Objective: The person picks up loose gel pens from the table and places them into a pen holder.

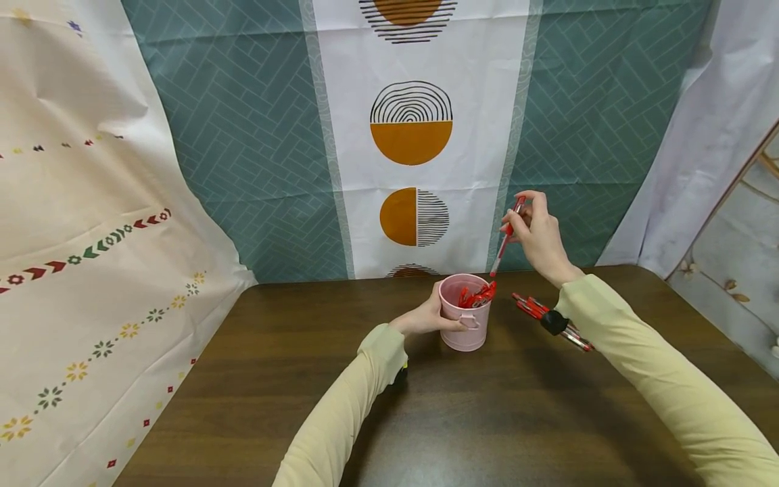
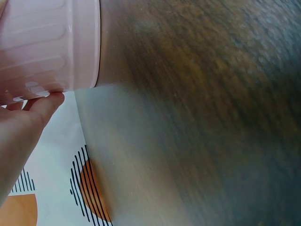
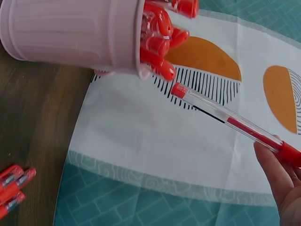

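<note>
A pink bucket (image 1: 465,331) stands upright on the table, with several red pens (image 1: 478,296) leaning inside it. My left hand (image 1: 429,314) grips the bucket from its left side, thumb across the front near the small handle. In the left wrist view, fingers press on the wall of the bucket (image 2: 42,47). My right hand (image 1: 538,233) pinches a red pen (image 1: 503,247) above and to the right of the bucket. In the right wrist view that clear-barrelled pen (image 3: 230,120) slants with its far end close to the bucket's rim, apart from the pens inside.
More red pens (image 1: 528,306) lie in a loose group on the table, right of the bucket and partly hidden by the right wrist's black camera (image 1: 554,322). A patterned cloth (image 1: 414,223) hangs behind the table (image 1: 292,379). Cream fabric (image 1: 91,304) drapes along the left.
</note>
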Tool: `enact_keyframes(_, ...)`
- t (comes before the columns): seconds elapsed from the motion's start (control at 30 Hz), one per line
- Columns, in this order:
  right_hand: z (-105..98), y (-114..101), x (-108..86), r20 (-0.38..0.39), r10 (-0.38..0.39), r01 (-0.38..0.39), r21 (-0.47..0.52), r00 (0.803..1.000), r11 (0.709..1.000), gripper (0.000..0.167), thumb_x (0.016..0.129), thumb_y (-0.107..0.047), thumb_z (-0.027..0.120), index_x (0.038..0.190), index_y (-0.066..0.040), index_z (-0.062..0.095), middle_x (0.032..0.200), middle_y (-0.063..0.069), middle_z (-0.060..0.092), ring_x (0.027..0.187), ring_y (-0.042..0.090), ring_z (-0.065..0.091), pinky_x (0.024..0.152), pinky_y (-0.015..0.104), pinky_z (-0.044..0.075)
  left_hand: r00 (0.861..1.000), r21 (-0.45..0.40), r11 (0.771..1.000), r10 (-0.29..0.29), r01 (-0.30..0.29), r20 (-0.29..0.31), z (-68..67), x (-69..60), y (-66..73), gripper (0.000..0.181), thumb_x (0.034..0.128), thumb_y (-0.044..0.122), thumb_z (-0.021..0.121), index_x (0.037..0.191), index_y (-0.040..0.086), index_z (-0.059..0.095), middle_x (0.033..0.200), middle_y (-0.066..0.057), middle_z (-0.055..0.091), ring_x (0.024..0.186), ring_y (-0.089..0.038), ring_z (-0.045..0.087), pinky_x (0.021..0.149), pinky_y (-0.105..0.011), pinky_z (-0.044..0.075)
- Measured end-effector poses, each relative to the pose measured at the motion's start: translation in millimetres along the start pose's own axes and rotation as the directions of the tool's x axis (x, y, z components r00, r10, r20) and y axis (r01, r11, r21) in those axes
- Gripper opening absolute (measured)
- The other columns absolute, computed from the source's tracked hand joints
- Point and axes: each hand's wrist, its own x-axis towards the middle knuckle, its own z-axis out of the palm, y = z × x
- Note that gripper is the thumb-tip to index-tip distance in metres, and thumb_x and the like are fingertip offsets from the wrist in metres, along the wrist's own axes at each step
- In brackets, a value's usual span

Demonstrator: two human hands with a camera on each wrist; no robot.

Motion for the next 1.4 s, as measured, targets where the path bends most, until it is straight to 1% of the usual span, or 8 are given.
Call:
enact_keyframes(0.1, 6.2, -1.2, -0.4, 0.01, -0.012, 0.011, 0.01, 1.0, 1.0, 0.034, 0.096, -0.015, 0.043, 0.125, -0.003, 0.029, 0.093, 0.016, 0.059, 0.078, 0.027, 0.06, 0.062, 0.03, 0.051, 1.0, 0.003, 1.0, -0.016, 0.016, -0.002, 0.2, -0.2, -0.8, 0.083, 0.0761, 0.008, 0.072, 0.133, 0.017, 0.011, 0.128, 0.0, 0.025, 0.115, -0.013, 0.032, 0.095, -0.03, 0.029)
enact_keyframes(0.33, 18.0, 0.0, -1.4, 0.039, -0.04, 0.04, 0.01, 0.998, 0.999, 0.034, 0.095, -0.01, 0.046, 0.123, -0.001, 0.029, 0.092, 0.018, 0.058, 0.077, 0.029, 0.061, 0.062, 0.036, 0.051, 1.0, 0.007, 1.0, -0.013, 0.013, -0.004, 0.3, -0.3, 0.1, 0.083, 0.076, 0.009, 0.072, 0.132, 0.016, 0.011, 0.127, 0.0, 0.025, 0.114, -0.013, 0.032, 0.095, -0.03, 0.029)
enact_keyframes(0.5, 22.4, 1.8, -4.8, 0.066, -0.05, 0.05, -0.002, 0.997, 0.999, 0.034, 0.094, -0.009, 0.048, 0.122, -0.001, 0.029, 0.093, 0.019, 0.058, 0.077, 0.026, 0.061, 0.064, 0.038, 0.05, 1.0, 0.006, 1.0, -0.011, 0.011, -0.007, 0.6, 0.8, -0.2, 0.083, 0.0759, 0.008, 0.072, 0.133, 0.017, 0.011, 0.127, 0.001, 0.026, 0.114, -0.012, 0.033, 0.094, -0.029, 0.03)
enact_keyframes(0.77, 26.4, 5.9, -11.3, 0.097, -0.046, 0.047, -0.013, 0.994, 0.999, 0.036, 0.092, -0.007, 0.052, 0.12, -0.003, 0.03, 0.093, 0.014, 0.058, 0.076, 0.025, 0.061, 0.063, 0.038, 0.051, 1.0, 0.023, 1.0, 0.019, -0.018, -0.012, 1.7, 3.2, -1.1, 0.083, 0.0754, 0.008, 0.072, 0.132, 0.016, 0.012, 0.126, 0.001, 0.025, 0.113, -0.011, 0.033, 0.094, -0.029, 0.029)
enact_keyframes(0.9, 29.0, 7.9, -12.3, 0.127, -0.07, 0.071, -0.006, 0.989, 0.997, 0.035, 0.092, -0.007, 0.051, 0.119, -0.002, 0.03, 0.094, 0.016, 0.058, 0.076, 0.026, 0.061, 0.062, 0.038, 0.051, 1.0, 0.023, 1.0, -0.009, 0.009, -0.019, 1.3, 1.2, -1.8, 0.082, 0.0758, 0.009, 0.072, 0.132, 0.017, 0.012, 0.126, 0.002, 0.026, 0.112, -0.01, 0.033, 0.094, -0.03, 0.029)
enact_keyframes(0.97, 29.7, 9.3, -13.5, 0.137, -0.078, 0.079, -0.002, 0.987, 0.997, 0.035, 0.092, -0.007, 0.051, 0.119, -0.002, 0.03, 0.094, 0.017, 0.058, 0.077, 0.027, 0.061, 0.062, 0.038, 0.051, 1.0, 0.029, 1.0, -0.011, 0.012, -0.018, 1.6, 0.6, -2.1, 0.083, 0.0756, 0.009, 0.072, 0.132, 0.017, 0.012, 0.126, 0.002, 0.025, 0.112, -0.011, 0.033, 0.094, -0.03, 0.029)
enact_keyframes(1.2, 30.5, 10.7, -17.6, 0.174, -0.068, 0.065, 0.023, 0.982, 0.998, 0.03, 0.093, -0.009, 0.05, 0.117, -0.003, 0.032, 0.097, 0.018, 0.058, 0.079, 0.028, 0.061, 0.064, 0.041, 0.05, 1.0, 0.008, 1.0, 0.025, -0.025, -0.017, 2.9, 0.8, -1.6, 0.086, 0.0757, 0.005, 0.071, 0.135, 0.014, 0.009, 0.128, -0.001, 0.027, 0.115, -0.013, 0.034, 0.096, -0.029, 0.026)
enact_keyframes(1.4, 30.3, 13.8, -21.5, 0.194, -0.052, 0.057, -0.019, 0.98, 0.998, 0.03, 0.092, -0.011, 0.052, 0.115, -0.002, 0.035, 0.097, 0.018, 0.06, 0.077, 0.025, 0.061, 0.067, 0.041, 0.05, 0.999, 0.026, 0.999, 0.038, -0.037, -0.026, 2.6, 2.0, -1.7, 0.09, 0.0727, 0.005, 0.074, 0.134, 0.016, 0.01, 0.125, 0.002, 0.029, 0.113, -0.01, 0.036, 0.095, -0.027, 0.028)
